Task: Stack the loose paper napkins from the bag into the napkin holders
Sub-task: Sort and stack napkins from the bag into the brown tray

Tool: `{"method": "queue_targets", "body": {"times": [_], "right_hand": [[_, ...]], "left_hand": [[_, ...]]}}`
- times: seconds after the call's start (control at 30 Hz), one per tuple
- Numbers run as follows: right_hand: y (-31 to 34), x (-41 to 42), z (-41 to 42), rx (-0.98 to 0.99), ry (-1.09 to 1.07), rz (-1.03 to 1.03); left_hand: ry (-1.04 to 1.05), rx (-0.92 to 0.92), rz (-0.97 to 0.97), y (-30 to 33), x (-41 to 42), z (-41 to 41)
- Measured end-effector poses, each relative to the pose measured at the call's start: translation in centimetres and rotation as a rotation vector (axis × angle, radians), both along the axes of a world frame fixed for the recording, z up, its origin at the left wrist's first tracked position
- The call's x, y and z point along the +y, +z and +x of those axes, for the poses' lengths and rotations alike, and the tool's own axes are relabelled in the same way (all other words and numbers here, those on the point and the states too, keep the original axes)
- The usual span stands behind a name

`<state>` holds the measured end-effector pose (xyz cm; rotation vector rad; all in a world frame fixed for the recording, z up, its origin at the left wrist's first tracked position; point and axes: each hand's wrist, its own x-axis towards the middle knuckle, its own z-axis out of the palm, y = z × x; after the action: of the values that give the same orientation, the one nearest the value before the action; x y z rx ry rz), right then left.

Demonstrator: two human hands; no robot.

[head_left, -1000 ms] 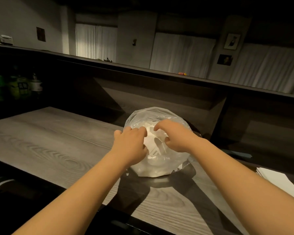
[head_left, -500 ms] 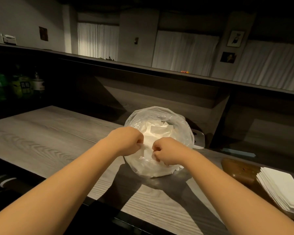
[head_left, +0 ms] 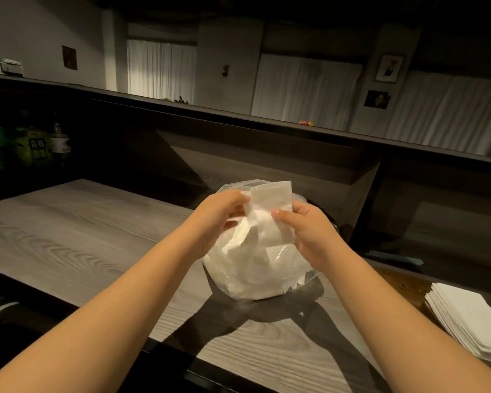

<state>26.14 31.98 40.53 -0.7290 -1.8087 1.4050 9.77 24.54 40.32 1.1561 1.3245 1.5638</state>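
A clear plastic bag (head_left: 255,276) full of loose white napkins sits on the grey wooden counter (head_left: 82,231). Above the bag's mouth both hands hold a white napkin (head_left: 271,207) upright. My left hand (head_left: 221,212) pinches its left edge and my right hand (head_left: 309,228) grips its right side with the thumb on the front. A neat stack of white napkins (head_left: 471,319) lies at the right edge, on what looks like a brown wooden holder (head_left: 403,282). The holder's shape is mostly hidden.
A raised dark ledge (head_left: 267,123) runs across behind the counter. Several bottles (head_left: 37,143) stand in the dark at the far left. The counter's near edge drops to a dark area at the bottom left.
Both hands went from resting on the bag to pinching at its mouth. Now they have lifted a napkin up out of the bag.
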Motion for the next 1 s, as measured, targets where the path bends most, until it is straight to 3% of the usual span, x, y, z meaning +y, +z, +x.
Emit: {"method": "queue_targets", "body": {"times": [0.07,0.3,0.53,0.83,0.93,1.0], "right_hand": [[0.0,0.1,0.5,0.043,-0.029,-0.056],[-0.7,0.5,2.1,0.049,-0.165,-0.135],[-0.4,0.8,4.2,0.222,-0.259,-0.110],[0.8,0.7,3.6,0.119,-0.122,0.031],[1.2,0.9,3.3,0.213,-0.172,0.038],[1.3,0.9,3.3,0.253,-0.188,0.036]], "left_hand": [[-0.065,-0.089,0.004,-0.5,0.2,0.4],[-0.011,0.011,0.028,-1.3,0.8,2.7],[0.025,-0.219,-0.029,-0.8,1.4,3.8],[-0.034,-0.138,-0.002,0.6,1.8,4.8],[-0.126,-0.149,-0.020,0.2,1.4,4.6],[-0.193,-0.063,-0.081,-0.2,1.1,4.4]]}}
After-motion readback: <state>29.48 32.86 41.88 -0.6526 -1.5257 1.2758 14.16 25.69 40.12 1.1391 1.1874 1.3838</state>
